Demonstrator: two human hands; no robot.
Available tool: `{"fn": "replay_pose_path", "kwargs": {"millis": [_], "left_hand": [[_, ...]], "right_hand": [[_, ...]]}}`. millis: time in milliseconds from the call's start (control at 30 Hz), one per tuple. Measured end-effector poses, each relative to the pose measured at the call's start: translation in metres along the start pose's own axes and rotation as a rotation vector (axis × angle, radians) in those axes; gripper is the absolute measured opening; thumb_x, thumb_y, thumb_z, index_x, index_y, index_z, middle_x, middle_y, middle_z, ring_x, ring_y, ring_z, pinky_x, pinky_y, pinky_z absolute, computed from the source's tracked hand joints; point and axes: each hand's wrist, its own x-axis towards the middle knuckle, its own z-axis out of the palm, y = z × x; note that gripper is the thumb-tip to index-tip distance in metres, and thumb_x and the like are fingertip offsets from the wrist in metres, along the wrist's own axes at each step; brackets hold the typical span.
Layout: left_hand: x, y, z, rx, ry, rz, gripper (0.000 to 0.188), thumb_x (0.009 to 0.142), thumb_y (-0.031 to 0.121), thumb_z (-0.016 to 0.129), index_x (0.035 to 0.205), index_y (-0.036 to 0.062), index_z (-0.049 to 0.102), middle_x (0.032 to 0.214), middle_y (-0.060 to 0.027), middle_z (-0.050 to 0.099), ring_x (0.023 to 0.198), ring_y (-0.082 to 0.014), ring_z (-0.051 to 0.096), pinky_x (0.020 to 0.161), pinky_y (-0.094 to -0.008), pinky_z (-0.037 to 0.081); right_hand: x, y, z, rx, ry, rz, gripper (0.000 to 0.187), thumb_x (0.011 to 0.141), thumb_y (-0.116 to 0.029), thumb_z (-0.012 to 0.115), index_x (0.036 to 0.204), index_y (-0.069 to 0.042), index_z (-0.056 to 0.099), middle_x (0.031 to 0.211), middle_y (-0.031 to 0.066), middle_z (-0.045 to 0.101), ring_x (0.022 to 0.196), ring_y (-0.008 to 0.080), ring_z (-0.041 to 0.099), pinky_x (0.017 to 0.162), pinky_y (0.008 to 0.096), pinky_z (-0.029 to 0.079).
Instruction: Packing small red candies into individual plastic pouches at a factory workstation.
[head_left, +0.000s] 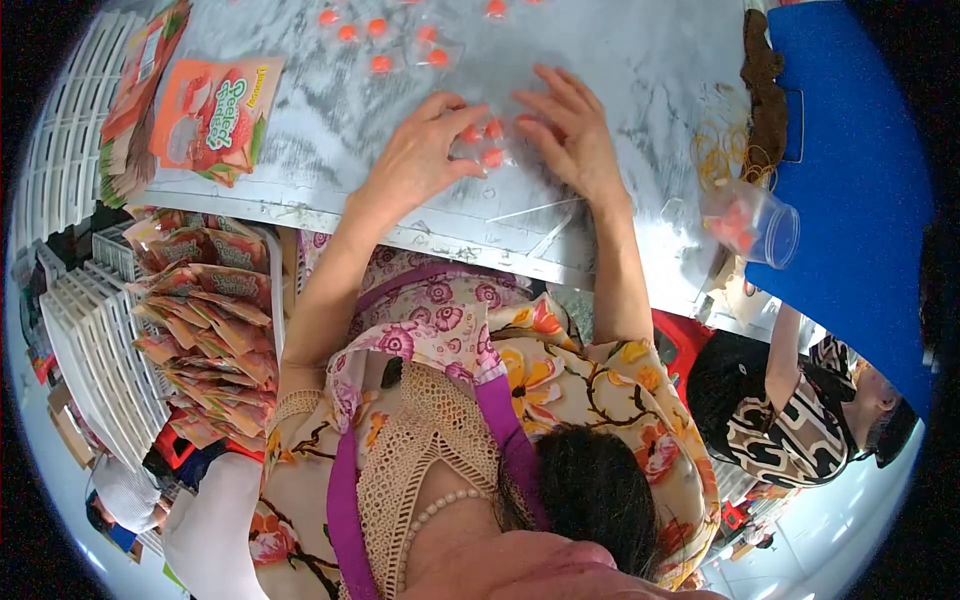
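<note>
My left hand (420, 155) and my right hand (570, 130) rest together on a grey marbled table (620, 60). Their fingertips press on a clear plastic packet of small orange-red pieces (487, 142) lying flat between them. The left thumb and forefinger pinch the packet's left edge; the right fingers spread over its right side. Several more clear packets with orange pieces (385, 40) lie farther up the table.
Printed orange-and-green pouches (215, 115) lie at the table's left; a stack of the same pouches (215, 330) fills a white crate below. A clear cup of orange pieces (755, 220), rubber bands (722, 150) and a blue board (850, 150) sit right. Another person (800, 415) stands lower right.
</note>
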Motion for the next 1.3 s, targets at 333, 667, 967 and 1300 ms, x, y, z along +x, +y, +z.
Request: {"fn": "replay_pose_path", "kwargs": {"millis": [333, 667, 967, 1300], "left_hand": [[0.001, 0.000, 0.020, 0.069, 0.083, 0.140, 0.041, 0.075, 0.023, 0.076, 0.110, 0.0077, 0.062, 0.106, -0.0123, 0.055, 0.084, -0.0290, 0.063, 0.073, -0.0385, 0.052], [0.002, 0.007, 0.016, -0.025, 0.050, 0.106, 0.040, 0.078, 0.015, 0.071, 0.116, 0.0089, 0.061, 0.116, -0.0149, 0.056, 0.099, -0.0351, 0.061, 0.085, -0.0423, 0.050], [0.040, -0.086, -0.090, 0.236, 0.498, 0.040, 0.034, 0.079, 0.002, 0.062, 0.112, 0.0066, 0.066, 0.105, -0.0169, 0.063, 0.100, -0.0361, 0.060, 0.087, -0.0428, 0.047], [0.049, -0.116, -0.112, 0.275, 0.308, -0.048, 0.037, 0.082, -0.001, 0.055, 0.117, 0.0100, 0.064, 0.112, -0.0156, 0.062, 0.104, -0.0339, 0.059, 0.087, -0.0387, 0.048]], "right_hand": [[-0.031, 0.028, -0.020, 0.817, 0.489, 0.472, 0.039, 0.094, -0.018, 0.053, 0.125, 0.005, 0.054, 0.136, 0.0188, 0.050, 0.128, 0.0334, 0.046, 0.108, 0.0426, 0.034], [-0.042, 0.030, -0.024, 0.825, 0.616, 0.598, 0.037, 0.096, -0.013, 0.052, 0.126, 0.008, 0.052, 0.127, 0.0197, 0.056, 0.119, 0.0273, 0.054, 0.104, 0.0372, 0.040], [-0.035, 0.011, -0.024, 0.582, 0.497, 0.615, 0.032, 0.093, -0.013, 0.058, 0.119, 0.005, 0.061, 0.117, 0.0119, 0.064, 0.111, 0.0185, 0.058, 0.098, 0.0291, 0.042], [0.048, -0.020, -0.009, 0.269, 0.109, 0.191, 0.032, 0.092, -0.001, 0.052, 0.122, -0.006, 0.061, 0.114, 0.0121, 0.065, 0.104, 0.0182, 0.062, 0.089, 0.0281, 0.048]]}}
